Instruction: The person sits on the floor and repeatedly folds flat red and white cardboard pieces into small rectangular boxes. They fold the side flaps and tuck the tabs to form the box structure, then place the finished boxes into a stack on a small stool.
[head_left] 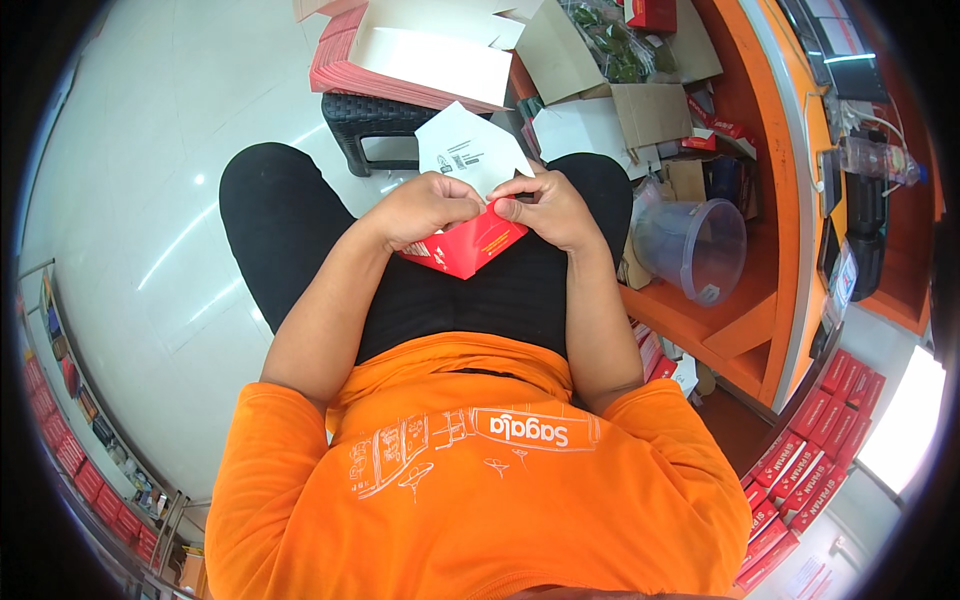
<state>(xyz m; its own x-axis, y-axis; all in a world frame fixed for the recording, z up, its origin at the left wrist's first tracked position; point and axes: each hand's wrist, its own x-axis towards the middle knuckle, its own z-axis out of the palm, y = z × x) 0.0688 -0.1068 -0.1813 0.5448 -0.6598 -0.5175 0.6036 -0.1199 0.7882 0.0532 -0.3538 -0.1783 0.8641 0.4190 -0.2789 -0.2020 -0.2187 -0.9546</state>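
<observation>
A partly folded cardboard box (pixel 470 247), red outside, rests over my lap with its point toward me. Its white flap (pixel 470 148) stands up beyond my hands and bears small dark print. My left hand (pixel 432 208) is closed at the box's left side, fingers curled over its edge. With thumb and fingertips, my right hand (pixel 553 208) pinches the red edge near the middle. Both hands almost meet there, and the fold between them is partly hidden by my fingers.
A stack of flat red-and-white box blanks (pixel 420 60) lies on a black stool (pixel 365 125) ahead. To the right, an orange shelf (pixel 740 320) holds a clear plastic bucket (pixel 700 250) and an open carton (pixel 565 60). Red boxes (pixel 810 450) are stacked at lower right.
</observation>
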